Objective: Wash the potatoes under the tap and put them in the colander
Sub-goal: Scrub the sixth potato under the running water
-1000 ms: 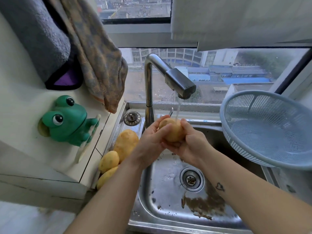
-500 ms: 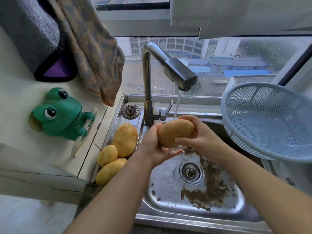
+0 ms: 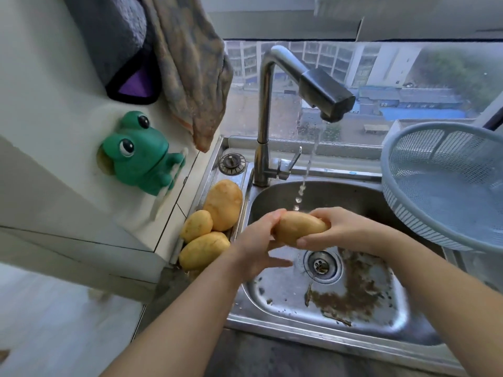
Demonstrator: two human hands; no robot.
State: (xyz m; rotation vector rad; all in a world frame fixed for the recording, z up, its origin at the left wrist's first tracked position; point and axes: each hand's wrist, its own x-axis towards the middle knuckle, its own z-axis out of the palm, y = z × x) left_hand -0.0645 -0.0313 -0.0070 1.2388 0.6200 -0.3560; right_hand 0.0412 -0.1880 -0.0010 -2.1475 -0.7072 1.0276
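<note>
Head view: both hands hold one potato (image 3: pixel 299 227) over the sink basin (image 3: pixel 280 297), just near of where the water stream (image 3: pixel 307 170) falls from the tap (image 3: pixel 326 93). The left hand (image 3: pixel 258 248) cups the potato's left end, thumb on top & fingers underneath (blurred). The right hand (image 3: pixel 343 229) wraps its right end, fingers curled over the top. The potato lies roughly level, long axis running left-right.

The sink is stainless steel, wet, w/ brown dirt (image 3: pixel 353 292) spread near & right of the drain (image 3: pixel 321 265). The tap lever (image 3: pixel 295 159) sits at the tap base on the far rim. A loose drain plug (image 3: pixel 232 164) lies at the far left corner of the ledge. Three more potatoes (image 3: pixel 223 204) are packed on the ledge left of the basin, touching each other.

The blue mesh colander (image 3: pixel 413 159) sits tilted at the right, overhanging the basin's right edge, well apart from the hands.

On the left, a white tiled wall & counter carry a green frog holder (image 3: pixel 138 156). A brown patterned towel (image 3: pixel 190 72) & a grey cloth (image 3: pixel 109 36) hang above it. The window (image 3: pixel 394 77) behind the tap looks out on buildings far below.
</note>
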